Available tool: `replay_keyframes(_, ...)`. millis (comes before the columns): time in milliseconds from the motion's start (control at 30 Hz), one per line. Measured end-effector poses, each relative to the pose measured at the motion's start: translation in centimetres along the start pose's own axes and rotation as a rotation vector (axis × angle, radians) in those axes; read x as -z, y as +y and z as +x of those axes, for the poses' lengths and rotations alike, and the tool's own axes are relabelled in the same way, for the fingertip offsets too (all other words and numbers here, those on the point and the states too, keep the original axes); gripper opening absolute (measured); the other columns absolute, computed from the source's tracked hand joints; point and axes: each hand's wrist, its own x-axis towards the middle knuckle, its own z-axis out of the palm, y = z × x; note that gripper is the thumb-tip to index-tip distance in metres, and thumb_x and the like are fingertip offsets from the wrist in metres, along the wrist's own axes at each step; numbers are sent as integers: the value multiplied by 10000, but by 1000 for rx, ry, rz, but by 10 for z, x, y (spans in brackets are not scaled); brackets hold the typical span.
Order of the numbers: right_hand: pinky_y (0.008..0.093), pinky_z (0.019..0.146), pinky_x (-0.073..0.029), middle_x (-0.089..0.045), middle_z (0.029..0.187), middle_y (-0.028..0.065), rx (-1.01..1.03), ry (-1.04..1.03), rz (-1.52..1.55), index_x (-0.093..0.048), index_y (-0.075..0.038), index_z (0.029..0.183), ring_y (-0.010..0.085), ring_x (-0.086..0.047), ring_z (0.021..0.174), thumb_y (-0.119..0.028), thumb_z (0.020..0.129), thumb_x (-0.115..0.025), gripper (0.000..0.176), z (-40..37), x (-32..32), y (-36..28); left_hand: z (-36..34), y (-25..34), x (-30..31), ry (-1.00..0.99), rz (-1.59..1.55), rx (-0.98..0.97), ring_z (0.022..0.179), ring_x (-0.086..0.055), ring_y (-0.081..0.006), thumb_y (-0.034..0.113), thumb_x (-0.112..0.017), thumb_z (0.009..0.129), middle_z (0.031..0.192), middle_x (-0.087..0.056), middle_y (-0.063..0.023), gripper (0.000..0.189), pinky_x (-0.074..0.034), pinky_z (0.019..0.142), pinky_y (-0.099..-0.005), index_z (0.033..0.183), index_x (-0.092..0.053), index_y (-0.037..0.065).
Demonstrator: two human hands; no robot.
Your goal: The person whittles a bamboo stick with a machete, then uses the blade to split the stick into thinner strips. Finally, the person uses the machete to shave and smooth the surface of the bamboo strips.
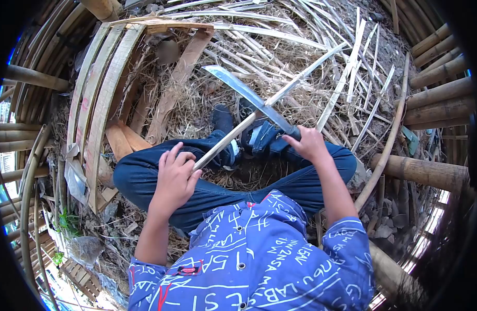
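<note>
My right hand [310, 145] is closed around the dark handle of a machete [236, 85], whose wide blade points up and to the left. The fingers of my left hand [176, 177] grip the near end of a long bamboo strip [225, 143], the thumb against it. From there the strip slants away to the upper right. Blade and strip cross over my feet, near the middle of the view. I sit with my legs [145, 173] bent and spread in dark jeans.
A slatted wooden crate [101, 88] lies to the left. Many split bamboo strips [280, 33] and shavings cover the ground ahead. Bamboo poles [430, 171] form walls on both sides. A plastic bag [86, 250] rests at the lower left.
</note>
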Motion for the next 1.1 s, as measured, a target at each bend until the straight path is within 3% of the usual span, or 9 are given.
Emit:
replay_keyframes(233, 491, 659, -524, -656, 722, 231, 175, -62, -7, -613, -30, 806, 414, -658, 720, -640, 802, -617, 610, -24, -10, -47, 4, 14, 16, -81, 36, -84, 1385, -280, -422, 240, -662, 821, 1264, -542, -138, 209, -161, 1122, -592, 781, -635, 36)
replay_keyframes(500, 477, 677, -518, -663, 735, 215, -4, -10, -73, -632, -9, 808, 386, -663, 745, -638, 812, -603, 630, -7, 2, 0, -1, -7, 5, -122, 74, 32, 1408, -254, -406, 257, -686, 809, 1269, -552, -120, 209, -125, 1128, -611, 760, -689, 54)
replay_keyframes(700, 483, 642, -501, -632, 686, 229, 31, 63, 59, -598, 15, 755, 419, -636, 707, -603, 818, -622, 621, -23, -19, 4, 14, -29, 17, -534, -115, 54, 1440, -176, -416, 348, -754, 732, 1353, -507, -122, 280, -70, 1141, -612, 809, -716, 81)
replay_keyframes(767, 481, 613, -487, -616, 652, 224, -9, 79, 168, -594, 5, 737, 425, -625, 682, -566, 812, -654, 579, -27, -21, -1, 18, -18, 26, -538, -89, 95, 1446, -145, -426, 397, -719, 791, 1394, -476, -129, 345, -60, 1133, -621, 973, -715, 105)
replay_keyframes(833, 481, 596, -474, -606, 631, 219, -7, 93, 191, -596, -2, 728, 427, -616, 665, -536, 810, -672, 545, -31, -22, -3, 18, -20, 23, -181, -155, 199, 1422, -211, -441, 423, -635, 869, 1329, -537, -165, 395, -102, 1129, -621, 1107, -687, 112)
replay_keyframes(900, 480, 595, -473, -611, 639, 220, -37, 129, 201, -605, -6, 739, 427, -617, 672, -528, 814, -671, 532, -35, -23, -3, 28, -28, 34, 142, -787, 379, 1399, -344, -271, 150, -454, 979, 1208, -631, -196, 393, -257, 1138, -413, 1355, -520, 56)
replay_keyframes(967, 479, 598, -472, -614, 644, 220, -45, 127, 221, -614, -9, 753, 424, -618, 674, -520, 815, -675, 518, -36, -21, -4, 26, -35, 44, 214, -1073, 329, 1367, -390, -228, 64, -405, 973, 1248, -615, -183, 465, -294, 1121, -368, 1436, -399, 14)
replay_keyframes(1067, 476, 602, -471, -616, 648, 218, -74, 113, 229, -626, -13, 775, 420, -620, 676, -513, 818, -676, 503, -35, -21, 1, 32, -44, 6, 276, -697, 173, 1209, -561, -241, 77, -352, 998, 1248, -611, -195, 476, -359, 1083, -382, 1472, -335, 31)
replay_keyframes(1100, 475, 602, -470, -615, 648, 218, -82, 126, 252, -630, -13, 781, 420, -619, 674, -512, 819, -676, 502, -35, -22, 2, 34, -52, 10, 77, -623, 141, 1208, -563, -243, 6, -336, 954, 1315, -564, -196, 528, -348, 1098, -383, 1480, -309, 26)
